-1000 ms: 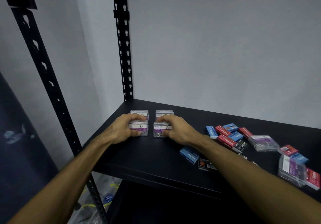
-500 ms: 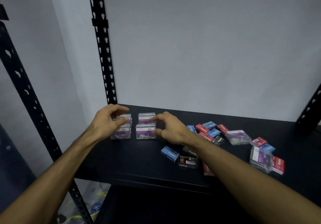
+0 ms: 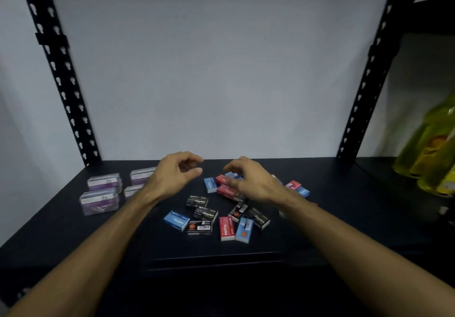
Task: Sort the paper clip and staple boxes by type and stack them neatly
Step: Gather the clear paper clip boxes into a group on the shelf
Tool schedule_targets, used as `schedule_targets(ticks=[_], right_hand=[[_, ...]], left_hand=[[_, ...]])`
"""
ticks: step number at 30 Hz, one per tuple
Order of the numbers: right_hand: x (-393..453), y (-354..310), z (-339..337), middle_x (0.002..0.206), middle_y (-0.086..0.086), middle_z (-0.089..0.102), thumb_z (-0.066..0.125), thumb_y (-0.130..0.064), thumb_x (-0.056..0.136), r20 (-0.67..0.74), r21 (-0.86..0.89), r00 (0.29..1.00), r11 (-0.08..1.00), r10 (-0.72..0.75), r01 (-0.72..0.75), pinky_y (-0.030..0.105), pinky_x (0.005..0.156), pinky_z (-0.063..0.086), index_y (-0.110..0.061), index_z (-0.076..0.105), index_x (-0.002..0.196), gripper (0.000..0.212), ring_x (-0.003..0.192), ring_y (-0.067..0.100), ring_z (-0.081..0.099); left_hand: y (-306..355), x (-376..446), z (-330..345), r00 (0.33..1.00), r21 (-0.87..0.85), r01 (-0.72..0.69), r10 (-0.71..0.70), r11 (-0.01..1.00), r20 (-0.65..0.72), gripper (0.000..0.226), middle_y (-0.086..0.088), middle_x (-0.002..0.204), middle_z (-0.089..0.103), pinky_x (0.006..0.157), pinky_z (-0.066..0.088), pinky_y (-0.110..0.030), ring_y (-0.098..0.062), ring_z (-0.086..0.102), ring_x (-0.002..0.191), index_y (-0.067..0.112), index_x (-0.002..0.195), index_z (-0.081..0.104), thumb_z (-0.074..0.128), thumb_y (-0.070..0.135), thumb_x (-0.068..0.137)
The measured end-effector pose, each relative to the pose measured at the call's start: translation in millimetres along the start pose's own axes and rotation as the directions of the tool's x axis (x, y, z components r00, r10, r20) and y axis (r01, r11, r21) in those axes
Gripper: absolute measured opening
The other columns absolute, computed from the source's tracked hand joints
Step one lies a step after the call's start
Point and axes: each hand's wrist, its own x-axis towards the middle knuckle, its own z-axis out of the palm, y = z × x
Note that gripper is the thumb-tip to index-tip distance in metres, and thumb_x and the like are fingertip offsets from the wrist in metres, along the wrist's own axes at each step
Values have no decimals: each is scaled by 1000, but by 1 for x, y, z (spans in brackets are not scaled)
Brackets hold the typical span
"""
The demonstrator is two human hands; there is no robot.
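Observation:
Clear paper clip boxes with purple labels (image 3: 99, 195) stand in short stacks at the left of the black shelf (image 3: 344, 218). A loose heap of small staple boxes lies in the middle: blue (image 3: 176, 220), red (image 3: 226, 228) and black (image 3: 205, 214). My left hand (image 3: 175, 176) hovers between the stacks and the heap, fingers loosely curled, holding nothing. My right hand (image 3: 248, 181) hangs over the far part of the heap, fingers curled down, and hides several boxes. Whether its fingertips touch a box is unclear.
Black perforated uprights (image 3: 61, 70) (image 3: 371, 70) rise at the shelf's back corners against a white wall. Yellow-green bottles (image 3: 433, 149) stand at the far right. The shelf's front edge (image 3: 216, 257) runs below the heap.
Both hands let go of the paper clip stacks and moved right toward the staple heap. The view swung right, bringing the right upright and the bottles into sight.

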Motion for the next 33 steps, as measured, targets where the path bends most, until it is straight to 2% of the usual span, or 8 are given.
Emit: schedule_targets(ticks=[4, 11, 13, 19, 24, 28, 31, 33], right_hand=[[-18, 25, -24, 121, -1, 57, 66, -30, 91, -18, 16, 998, 998, 54, -54, 31, 95, 48, -20, 63, 123, 33, 110, 12, 57], [-48, 62, -52, 110, -7, 58, 67, -28, 90, -27, 48, 994, 993, 106, -105, 26, 85, 45, -22, 66, 117, 27, 99, 8, 57], [-55, 74, -56, 104, -6, 59, 68, -28, 89, -22, 34, 992, 992, 121, -120, 29, 83, 48, -23, 68, 115, 27, 94, 10, 57], [-71, 94, -63, 112, -5, 57, 74, -31, 85, 79, 47, 981, 983, 175, -179, 31, 87, 52, -25, 69, 115, 31, 100, 11, 58], [-73, 105, -64, 114, -9, 52, 72, -24, 84, 214, -1, 956, 979, 201, -205, 23, 79, 45, -29, 68, 121, 37, 95, 6, 54], [-69, 108, -66, 119, -10, 48, 67, -16, 85, 292, -35, 933, 977, 212, -211, 19, 76, 40, -31, 63, 129, 47, 94, 4, 50], [-65, 108, -67, 123, -10, 45, 64, -11, 85, 343, -71, 917, 979, 204, -191, 17, 73, 38, -34, 57, 137, 57, 95, 5, 48], [-63, 107, -67, 132, -7, 44, 62, -10, 86, 374, -99, 908, 982, 189, -163, 20, 78, 38, -34, 56, 139, 59, 101, 8, 48]], left_hand=[[24, 14, 44, 994, -12, -17, 18, 1000, 111, 22, 7, 98, 69, 85, 54, -28, -10, 65, 94, 28, 106, 70, 74, 21, 86], [50, 32, 101, 975, -18, -71, 73, 997, 210, 27, 7, 99, 70, 82, 54, -23, -6, 65, 94, 25, 113, 70, 73, 23, 86], [53, 36, 115, 968, -2, -79, 78, 997, 237, 28, 8, 99, 70, 84, 53, -24, -5, 65, 94, 27, 113, 69, 74, 25, 85], [57, 46, 145, 953, 66, -101, 78, 993, 294, 38, 6, 112, 63, 90, 53, -29, -4, 60, 99, 29, 120, 65, 75, 27, 83], [57, 51, 156, 937, 150, -90, 32, 985, 348, 54, 6, 120, 54, 86, 41, -19, -7, 54, 107, 28, 132, 58, 76, 35, 82], [57, 54, 159, 928, 210, -81, -3, 974, 372, 63, 3, 129, 52, 93, 40, -23, -12, 51, 115, 23, 140, 51, 76, 32, 83], [58, 57, 161, 922, 268, -87, -24, 959, 386, 64, -2, 135, 53, 103, 42, -33, -19, 49, 124, 19, 143, 48, 73, 31, 86], [58, 60, 162, 916, 303, -85, -45, 949, 398, 65, -4, 137, 52, 106, 42, -40, -21, 47, 126, 19, 144, 45, 72, 33, 87]])
